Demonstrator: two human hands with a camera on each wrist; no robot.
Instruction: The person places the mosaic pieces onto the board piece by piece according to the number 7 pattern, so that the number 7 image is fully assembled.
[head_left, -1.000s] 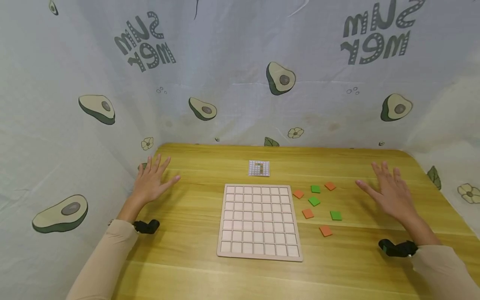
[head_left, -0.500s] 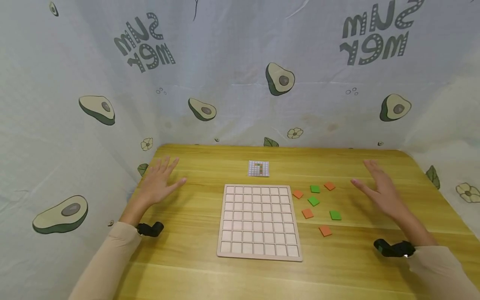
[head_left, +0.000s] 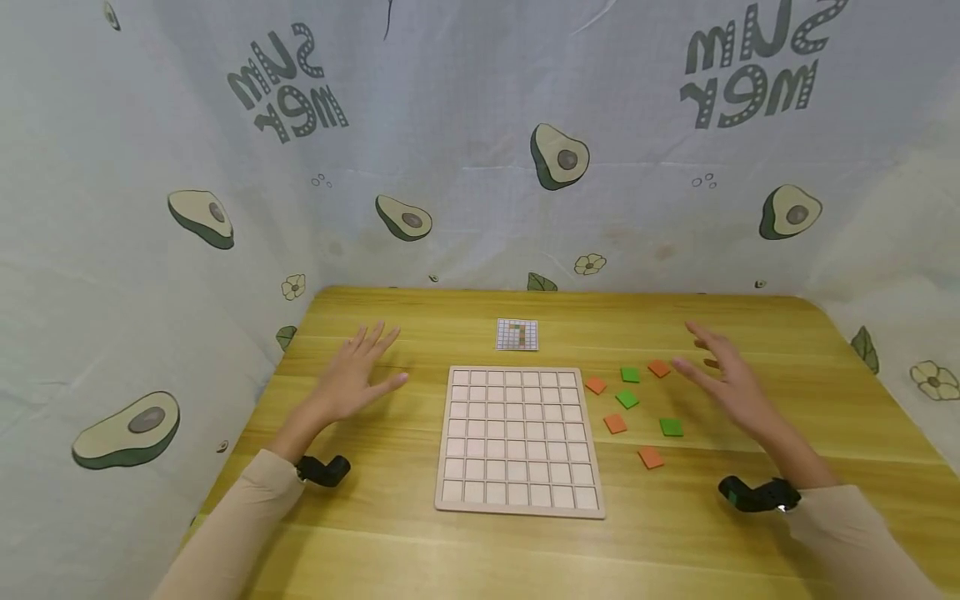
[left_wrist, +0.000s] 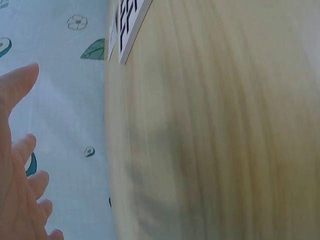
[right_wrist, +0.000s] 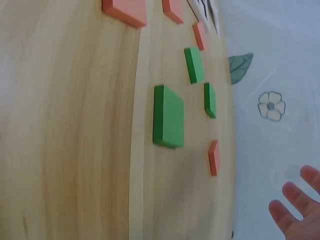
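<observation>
A pale wooden grid board point(head_left: 517, 442) lies mid-table, its square recesses bare. To its right are scattered several small square tiles, among them a green tile point(head_left: 671, 427) and an orange tile point(head_left: 651, 457). My left hand point(head_left: 351, 382) hovers over the table left of the board, fingers spread, holding nothing. On the other side my right hand point(head_left: 729, 385) is held above the table just right of the tiles, fingers extended and nothing in them. The right wrist view shows the green tiles point(right_wrist: 170, 117) standing out from the wood, with fingertips point(right_wrist: 300, 197) apart from them.
Behind the board lies a small printed card point(head_left: 517, 334) with a grid and a coloured pattern. A curtain point(head_left: 465, 167) printed with avocados hangs along the back and sides of the wooden table point(head_left: 420, 558). A black wrist camera sits on each wrist.
Both hands have moved inward, the left one rightward toward the board and the right one leftward toward the tiles. Board, tiles and card have stayed put.
</observation>
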